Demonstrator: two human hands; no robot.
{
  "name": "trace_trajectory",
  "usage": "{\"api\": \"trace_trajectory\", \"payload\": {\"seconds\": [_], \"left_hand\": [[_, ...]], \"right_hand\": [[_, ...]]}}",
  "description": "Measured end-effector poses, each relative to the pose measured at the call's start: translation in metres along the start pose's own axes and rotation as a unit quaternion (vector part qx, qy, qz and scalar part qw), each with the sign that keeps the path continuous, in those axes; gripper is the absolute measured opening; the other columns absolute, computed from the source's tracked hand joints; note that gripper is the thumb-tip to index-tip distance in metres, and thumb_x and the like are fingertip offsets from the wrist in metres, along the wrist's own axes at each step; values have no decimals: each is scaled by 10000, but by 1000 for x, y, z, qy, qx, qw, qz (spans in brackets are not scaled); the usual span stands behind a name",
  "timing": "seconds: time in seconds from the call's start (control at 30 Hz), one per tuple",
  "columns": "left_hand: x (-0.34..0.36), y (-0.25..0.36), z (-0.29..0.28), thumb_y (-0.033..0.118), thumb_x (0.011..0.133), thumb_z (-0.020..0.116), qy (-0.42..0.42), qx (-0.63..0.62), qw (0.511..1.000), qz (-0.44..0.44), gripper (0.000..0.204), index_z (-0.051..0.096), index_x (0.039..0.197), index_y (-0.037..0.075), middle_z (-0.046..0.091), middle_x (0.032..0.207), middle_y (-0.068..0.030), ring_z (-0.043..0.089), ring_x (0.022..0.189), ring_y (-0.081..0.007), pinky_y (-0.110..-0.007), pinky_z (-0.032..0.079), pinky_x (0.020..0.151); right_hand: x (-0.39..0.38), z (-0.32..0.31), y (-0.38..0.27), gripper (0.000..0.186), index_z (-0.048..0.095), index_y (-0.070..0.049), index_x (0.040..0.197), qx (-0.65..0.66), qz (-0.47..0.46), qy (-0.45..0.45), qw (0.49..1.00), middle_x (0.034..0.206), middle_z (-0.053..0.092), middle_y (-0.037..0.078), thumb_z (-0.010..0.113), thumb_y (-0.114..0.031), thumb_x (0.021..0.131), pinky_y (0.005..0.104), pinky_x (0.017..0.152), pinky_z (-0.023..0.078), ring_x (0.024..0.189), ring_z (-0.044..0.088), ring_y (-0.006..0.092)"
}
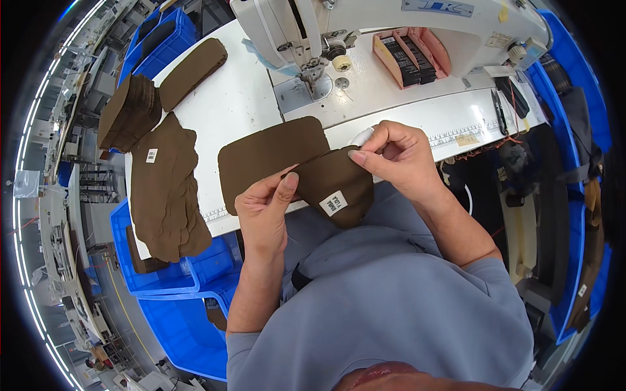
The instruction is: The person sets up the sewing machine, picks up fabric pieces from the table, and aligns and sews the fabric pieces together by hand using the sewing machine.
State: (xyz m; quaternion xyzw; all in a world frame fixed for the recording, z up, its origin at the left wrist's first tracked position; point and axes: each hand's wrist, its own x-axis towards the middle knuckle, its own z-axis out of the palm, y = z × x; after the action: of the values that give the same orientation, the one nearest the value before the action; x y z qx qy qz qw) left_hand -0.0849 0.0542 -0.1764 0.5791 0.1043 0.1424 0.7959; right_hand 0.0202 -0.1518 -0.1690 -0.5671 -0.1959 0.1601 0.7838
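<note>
My left hand [264, 212] pinches the left end of the top edge of a brown fabric piece [336, 179] between thumb and index finger. My right hand [391, 159] pinches the same piece at its upper right, beside a small white item [360, 136] that I cannot make out. The piece hangs over the table's front edge, a white label [332, 202] on it. Behind it a rounded rectangular brown panel [261, 153] lies flat on the white table [235, 78]. Above stands a white sewing machine [456, 32], its presser area [313, 78] over a metal plate.
On the left lie a stack of brown panels [127, 111], a single panel [192, 72] and loose cut pieces [166, 195]. Blue bins [176, 326] sit at left and at right [567, 300]. A pink holder [440, 45] and black scissors [497, 111] rest right of the machine.
</note>
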Motion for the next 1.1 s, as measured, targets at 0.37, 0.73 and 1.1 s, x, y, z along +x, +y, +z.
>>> {"api": "trace_trajectory", "payload": {"seconds": [0.37, 0.73, 1.1], "left_hand": [[-1, -2, -2, 69, 894, 749, 9, -3, 1000, 12, 180, 738, 1045, -29, 726, 960, -63, 634, 846, -102, -244, 514, 807], [10, 47, -13, 52, 864, 777, -1, 183, 982, 40, 177, 731, 1003, -47, 722, 898, -57, 639, 826, -96, -237, 514, 770], [124, 70, 25, 84, 853, 727, -305, 533, 789, -2, 121, 762, 932, 0, 739, 851, -79, 628, 744, -107, -256, 477, 680]], "right_hand": [[0, 1, 0, 144, 617, -33, 817, 0, -10, -3, 1000, 792, 649, 1, 755, -6, 848, 193, 655, 476, 723, 588, 27], [1, 11, -19, 275, 655, -61, 1111, -254, -137, -96, 953, 968, 692, 73, 691, -1, 845, 280, 708, 540, 720, 641, 170], [5, 21, 21, 262, 701, -58, 1024, -362, -245, -168, 884, 810, 635, 81, 709, 10, 771, 345, 646, 526, 731, 639, 256]]}}
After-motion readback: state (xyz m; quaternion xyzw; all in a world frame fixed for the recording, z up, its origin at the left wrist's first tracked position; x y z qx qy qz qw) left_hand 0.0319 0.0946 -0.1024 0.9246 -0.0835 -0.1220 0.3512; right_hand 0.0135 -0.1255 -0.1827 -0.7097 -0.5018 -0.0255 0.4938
